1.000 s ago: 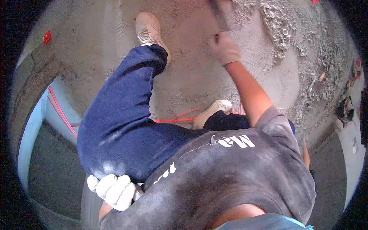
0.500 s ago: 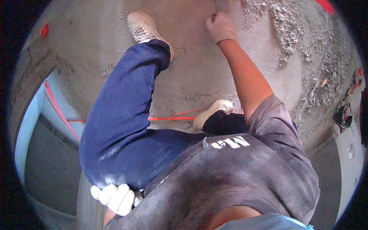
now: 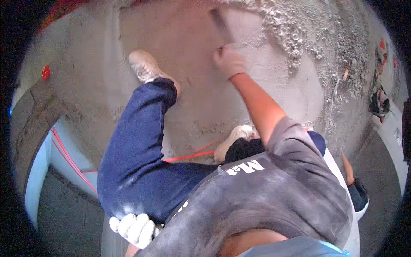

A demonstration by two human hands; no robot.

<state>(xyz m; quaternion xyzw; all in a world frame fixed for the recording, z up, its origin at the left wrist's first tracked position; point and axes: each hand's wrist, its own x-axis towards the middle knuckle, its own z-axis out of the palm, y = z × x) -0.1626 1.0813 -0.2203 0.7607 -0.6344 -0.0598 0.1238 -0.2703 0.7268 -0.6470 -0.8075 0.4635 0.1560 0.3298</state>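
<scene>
My right hand [image 3: 231, 62], in a pale glove, reaches forward with its fingers closed round a trowel's handle. The dark, narrow-looking trowel blade [image 3: 220, 25] points away from me over smooth grey mortar [image 3: 195, 60], blurred by motion. Whether the blade touches the mortar I cannot tell. My left hand [image 3: 135, 229], in a white knitted glove, rests curled against my bent left thigh; its palm side is hidden, so anything inside it does not show.
Lumpy mortar [image 3: 284, 36] and rubble [image 3: 342, 64] spread along the right. My light shoe [image 3: 147, 68] stands on the floor at left. Red tubing [image 3: 190, 157] runs behind my feet, and more red lines [image 3: 70, 158] cross at left. A bare limb [image 3: 346, 167] with a dark cuff shows at far right.
The view has shifted, showing more floor ahead. My right hand and the trowel appear lower and farther left, with more blade visible. A bare limb has appeared at right; my left hand stays on my thigh.
</scene>
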